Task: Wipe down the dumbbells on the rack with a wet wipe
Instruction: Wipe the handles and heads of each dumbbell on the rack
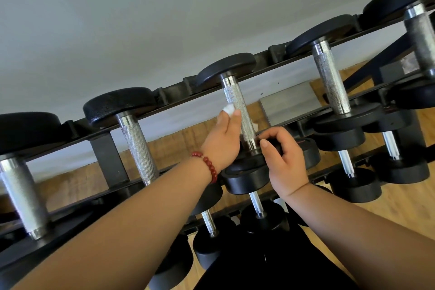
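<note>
A black dumbbell with a knurled steel handle point(237, 101) lies across the top tier of the black rack point(174, 92), in the middle of the view. My left hand point(223, 139) wraps round that handle with a white wet wipe point(228, 109) showing between its fingers and the steel. A red bead bracelet sits on that wrist. My right hand point(282, 155) grips the near black head point(247, 179) of the same dumbbell, fingers curled over its rim.
Other dumbbells point(138, 146) lie side by side on the top tier to the left and right point(329, 77). Smaller dumbbells point(350, 179) sit on lower tiers. A grey wall is behind the rack and a wooden floor point(400, 209) lies below.
</note>
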Demonstrator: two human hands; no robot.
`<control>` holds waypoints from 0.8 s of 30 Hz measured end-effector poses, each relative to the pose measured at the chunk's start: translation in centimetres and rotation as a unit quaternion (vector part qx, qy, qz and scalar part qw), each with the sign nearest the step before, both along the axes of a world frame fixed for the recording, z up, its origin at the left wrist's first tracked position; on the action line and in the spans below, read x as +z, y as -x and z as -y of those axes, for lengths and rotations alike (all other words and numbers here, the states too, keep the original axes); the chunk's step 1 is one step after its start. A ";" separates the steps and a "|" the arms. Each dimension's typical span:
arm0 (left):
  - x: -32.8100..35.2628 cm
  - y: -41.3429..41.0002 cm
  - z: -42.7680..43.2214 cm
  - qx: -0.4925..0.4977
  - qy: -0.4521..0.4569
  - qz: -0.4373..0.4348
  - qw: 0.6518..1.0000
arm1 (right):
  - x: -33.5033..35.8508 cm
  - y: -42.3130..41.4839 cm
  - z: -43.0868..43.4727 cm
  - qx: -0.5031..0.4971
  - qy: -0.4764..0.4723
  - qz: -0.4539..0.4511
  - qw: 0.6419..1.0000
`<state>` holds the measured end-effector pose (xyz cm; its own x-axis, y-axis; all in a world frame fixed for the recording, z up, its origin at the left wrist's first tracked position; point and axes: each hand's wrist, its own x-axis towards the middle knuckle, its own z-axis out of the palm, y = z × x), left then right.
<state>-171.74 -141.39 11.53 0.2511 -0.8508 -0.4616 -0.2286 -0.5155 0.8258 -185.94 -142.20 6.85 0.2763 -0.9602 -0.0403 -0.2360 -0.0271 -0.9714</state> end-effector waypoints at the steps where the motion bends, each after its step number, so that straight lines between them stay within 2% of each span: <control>1: -0.1 -0.1 -0.5 -0.007 -0.007 0.001 1.000 | 0.1 0.0 0.0 0.000 -0.001 0.000 1.000; 5: -0.1 -1.0 0.3 0.049 0.025 0.001 0.998 | 0.1 -0.1 -0.1 -0.005 -0.003 -0.001 1.000; 8: -0.4 -0.3 0.1 0.034 0.017 0.005 0.999 | 0.1 -0.1 -0.1 -0.004 0.001 -0.002 1.000; 10: -1.0 -0.2 -0.5 0.036 0.002 -0.025 0.999 | 0.2 -0.1 0.0 -0.001 0.000 -0.004 1.000; 16: -0.6 -1.4 0.0 0.051 0.032 -0.040 0.997 | 0.3 -0.1 -0.1 -0.001 -0.001 -0.003 1.000; 21: -0.7 -1.6 -0.6 -0.008 -0.028 -0.025 0.999 | 0.5 -0.1 -0.1 -0.004 0.001 -0.001 1.000; 24: -0.1 -1.9 0.5 0.060 0.001 -0.076 0.995 | 0.4 -0.1 -0.1 -0.003 -0.003 0.000 1.000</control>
<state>-169.83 -141.85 11.40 0.2778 -0.8201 -0.5003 -0.0383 -0.5298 0.8472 -185.81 -142.07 7.22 0.2715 -0.9613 -0.0464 -0.2353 -0.0195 -0.9717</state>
